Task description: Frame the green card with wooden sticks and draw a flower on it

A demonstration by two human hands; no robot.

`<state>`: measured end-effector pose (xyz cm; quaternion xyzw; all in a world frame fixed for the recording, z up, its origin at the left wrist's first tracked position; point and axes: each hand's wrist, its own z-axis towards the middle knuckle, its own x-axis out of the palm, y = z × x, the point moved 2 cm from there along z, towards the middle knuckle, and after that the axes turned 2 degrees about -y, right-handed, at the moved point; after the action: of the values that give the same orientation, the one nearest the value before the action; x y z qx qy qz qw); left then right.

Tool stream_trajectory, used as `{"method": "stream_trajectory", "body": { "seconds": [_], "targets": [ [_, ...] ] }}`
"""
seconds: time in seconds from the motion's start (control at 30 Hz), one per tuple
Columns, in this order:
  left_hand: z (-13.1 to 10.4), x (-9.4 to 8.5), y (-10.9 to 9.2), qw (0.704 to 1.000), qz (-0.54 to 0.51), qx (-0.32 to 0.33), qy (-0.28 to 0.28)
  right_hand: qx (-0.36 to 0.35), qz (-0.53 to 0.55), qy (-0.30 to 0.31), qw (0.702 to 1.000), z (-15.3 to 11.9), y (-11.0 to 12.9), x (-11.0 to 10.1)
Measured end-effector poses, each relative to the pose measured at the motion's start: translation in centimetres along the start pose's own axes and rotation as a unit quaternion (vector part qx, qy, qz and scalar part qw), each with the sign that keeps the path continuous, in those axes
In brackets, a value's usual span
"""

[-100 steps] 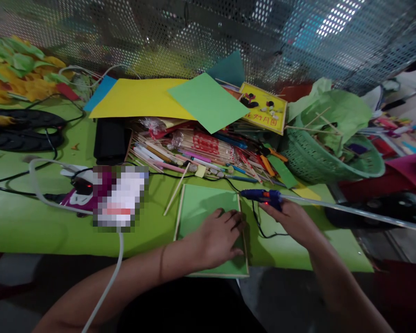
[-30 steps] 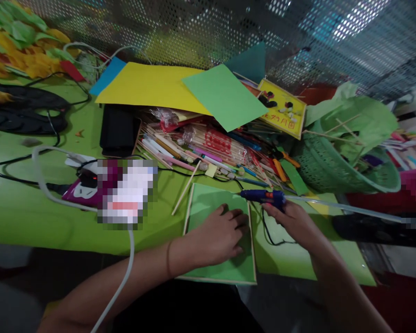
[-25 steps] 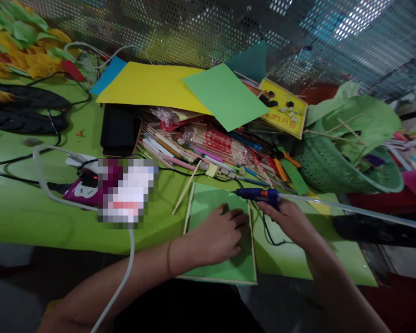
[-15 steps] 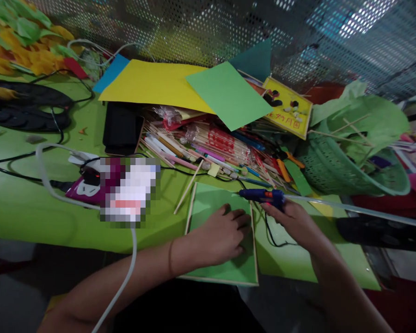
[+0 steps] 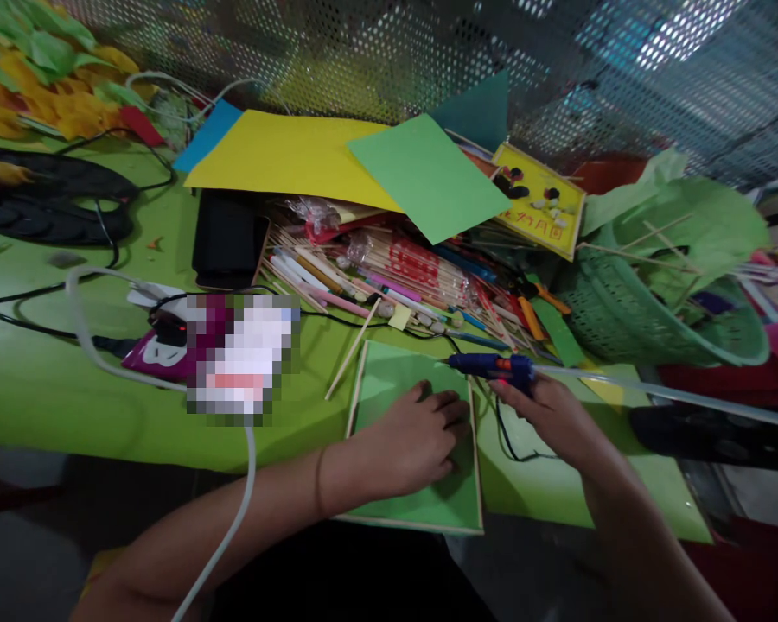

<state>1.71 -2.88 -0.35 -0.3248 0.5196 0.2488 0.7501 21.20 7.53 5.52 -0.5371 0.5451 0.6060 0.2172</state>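
My left hand (image 5: 421,441) lies on a green sheet (image 5: 395,371) edged with thin wooden sticks, its bent fingers apart and resting near the right edge. My right hand (image 5: 551,406) is closed round a blue hot glue gun (image 5: 493,366). A long clear glue stick (image 5: 654,390) sticks out of the gun's back end. The gun's nozzle points left, over the upper right corner of the sheet; whether it touches the sheet I cannot tell. Just left of the sheet, a loose wooden stick (image 5: 353,350) lies on the table.
A purple power strip (image 5: 156,352) and a blurred-out screen (image 5: 250,354) with a white cable lie at the left. Pens and sticks (image 5: 389,268) are heaped behind, under yellow card (image 5: 285,160) and light green card (image 5: 428,177). A green basket (image 5: 622,311) stands at the right.
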Motion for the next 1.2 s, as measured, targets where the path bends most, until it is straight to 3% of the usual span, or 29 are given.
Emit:
{"method": "stream_trajectory", "body": {
  "seconds": [0.13, 0.33, 0.67, 1.2],
  "targets": [
    [-0.1, 0.2, 0.0, 0.999, -0.046, 0.014, -0.022, 0.01, 0.002, -0.004, 1.0, -0.4, -0.5, -0.3],
    [-0.1, -0.2, 0.1, 0.999, -0.036, 0.015, -0.007, -0.001, 0.005, -0.005, 1.0, -0.2, -0.4, 0.1],
    [-0.2, 0.3, 0.1, 0.998, -0.054, 0.015, -0.028, 0.031, -0.029, -0.016, 0.999, -1.3, -2.2, -1.1],
    [-0.1, 0.1, 0.1, 0.998, -0.055, 0.014, -0.009, 0.024, -0.064, -0.033, 0.997, -1.8, -2.3, -1.6]
  ]
}}
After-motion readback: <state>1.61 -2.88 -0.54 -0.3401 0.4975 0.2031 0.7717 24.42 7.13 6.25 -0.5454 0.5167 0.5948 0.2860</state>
